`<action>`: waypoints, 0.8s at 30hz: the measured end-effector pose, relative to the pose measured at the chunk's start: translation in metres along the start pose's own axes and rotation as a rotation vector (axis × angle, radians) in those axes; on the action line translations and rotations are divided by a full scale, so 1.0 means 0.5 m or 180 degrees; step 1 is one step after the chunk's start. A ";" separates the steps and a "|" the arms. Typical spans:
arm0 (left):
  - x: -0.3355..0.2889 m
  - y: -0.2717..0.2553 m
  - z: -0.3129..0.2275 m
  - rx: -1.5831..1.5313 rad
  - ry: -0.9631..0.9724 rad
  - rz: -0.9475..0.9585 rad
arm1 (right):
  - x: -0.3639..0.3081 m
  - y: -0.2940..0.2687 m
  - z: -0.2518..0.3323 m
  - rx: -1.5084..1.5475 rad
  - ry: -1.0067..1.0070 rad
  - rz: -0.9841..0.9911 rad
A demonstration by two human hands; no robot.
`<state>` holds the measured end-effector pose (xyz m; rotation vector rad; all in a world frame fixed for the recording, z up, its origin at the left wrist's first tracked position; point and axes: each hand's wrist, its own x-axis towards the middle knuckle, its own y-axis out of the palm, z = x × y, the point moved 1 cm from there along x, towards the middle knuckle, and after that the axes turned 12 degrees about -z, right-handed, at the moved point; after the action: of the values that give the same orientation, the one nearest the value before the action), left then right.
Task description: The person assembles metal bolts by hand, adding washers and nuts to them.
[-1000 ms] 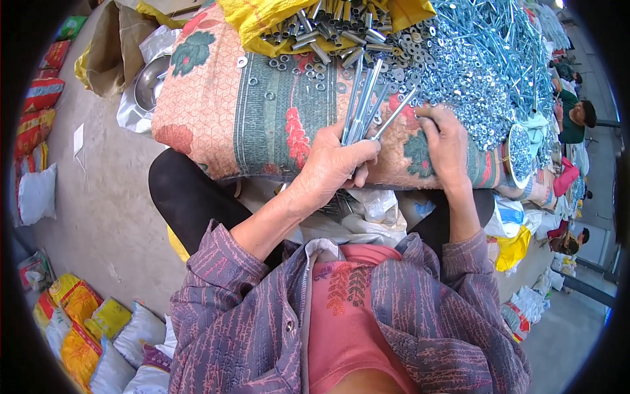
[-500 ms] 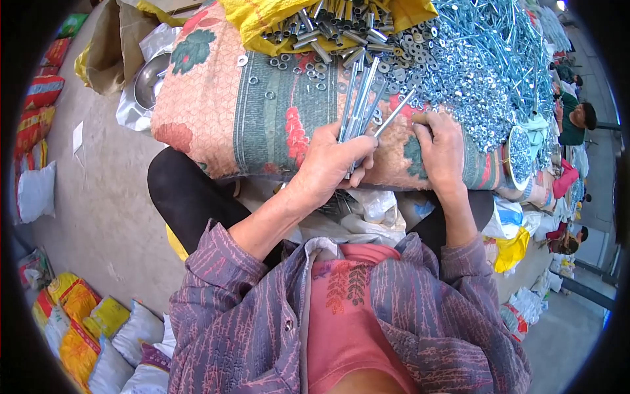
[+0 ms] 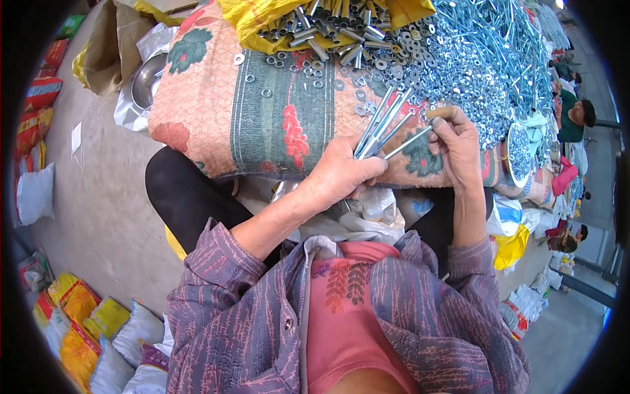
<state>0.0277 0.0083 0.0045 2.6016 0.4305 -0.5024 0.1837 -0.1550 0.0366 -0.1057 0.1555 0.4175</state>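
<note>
Rods of slim, silvery metal [image 3: 379,131] fan upward in a bundle from the person's left hand [image 3: 341,172], whose fingers are curled around their lower ends, above the near part of a padded surface covered in peach and green floral cloth [image 3: 203,98]. One further slim silvery rod [image 3: 408,142] leans out of that fist toward the right, and its far end meets the right hand [image 3: 461,148], where thumb and fingertips are pinched together at the tip; whether they also grip some small part cannot be told. Just beyond the right hand spreads a dense heap of small, shiny metal nuts and rings [image 3: 462,85], while loose, flat grey metal washers [image 3: 235,60] lie scattered leftward over the cloth. Farther back at the upper right, long, thin, bluish metal rods [image 3: 499,33] lie tangled, and short, hollow silvery tubes [image 3: 321,29] rest on bright yellow sheeting [image 3: 243,23]. To the right of the right hand, an oval, white-rimmed bowl [image 3: 522,182] holds more small metal pieces. At the left, a round, shiny steel bowl [image 3: 143,85] sits beside an open brown sack [image 3: 115,52].
</note>
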 end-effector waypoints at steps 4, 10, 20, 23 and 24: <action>0.007 -0.001 0.011 0.0261 -0.0013 0.0043 | -0.017 0.004 -0.006 0.1117 0.0420 0.0260; 0.005 0.002 0.002 0.0083 -0.0034 0.0063 | -0.019 -0.009 -0.002 0.0368 -0.0130 -0.0087; 0.003 -0.001 0.002 -0.0073 -0.0336 0.0188 | -0.102 0.046 0.003 -0.0525 -0.1494 -0.0598; 0.003 -0.001 -0.001 -0.0299 -0.0440 0.0230 | -0.102 0.036 -0.003 -0.1756 -0.3003 -0.0652; 0.005 -0.005 0.001 -0.0309 -0.0376 0.0251 | -0.095 0.033 -0.002 -0.1538 -0.2892 -0.0783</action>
<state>0.0288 0.0106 0.0022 2.4701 0.3041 -0.5895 0.1337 -0.1588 0.0425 -0.3931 -0.8513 0.2180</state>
